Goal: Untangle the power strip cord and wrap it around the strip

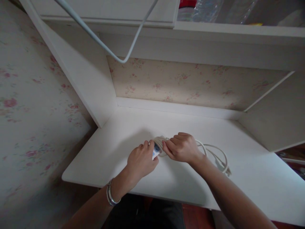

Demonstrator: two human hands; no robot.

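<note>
My left hand [141, 160] is closed around a small white power strip [156, 151] with a blue mark, held just above the white desk [114, 159]. A silver bracelet sits on that wrist. My right hand [182, 148] is closed on the cream cord [215, 154], whose turns are bundled around the strip's end. The rest of the cord trails in loops to the right across the desk, behind my right wrist. Both hands touch the strip and meet over the middle of the desk.
The desk sits in a white alcove with floral wallpaper [190, 82] at the back and on the left wall. A white cable [95, 36] hangs in a loop overhead. An upper shelf [238, 30] holds plastic bottles. A side panel [274, 117] rises at right.
</note>
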